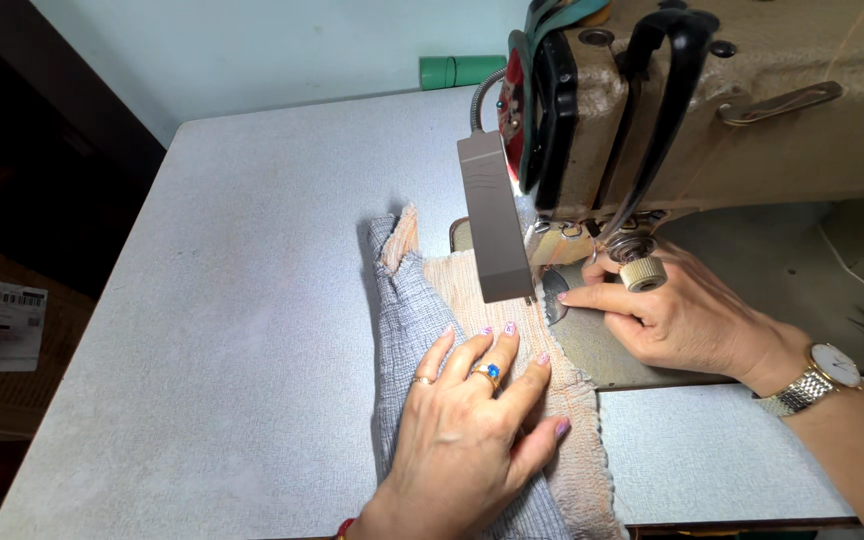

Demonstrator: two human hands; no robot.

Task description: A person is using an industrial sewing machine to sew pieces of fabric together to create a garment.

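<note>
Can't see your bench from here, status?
Left hand flat on grey and peach fabric. Right hand at the sewing machine needle area, fingertip by presser foot. Nothing in the way.

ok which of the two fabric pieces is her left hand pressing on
The peach crinkled piece, under the left hand fingers; the grey checked piece lies left, mostly uncovered.

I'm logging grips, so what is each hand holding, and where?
Nothing is gripped. The left hand presses flat on the peach and grey crinkled fabric; right hand fingers press its edge beside the needle.

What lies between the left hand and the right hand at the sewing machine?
In the head view, peach crinkled fabric spans the gap between left hand and right hand.
</note>
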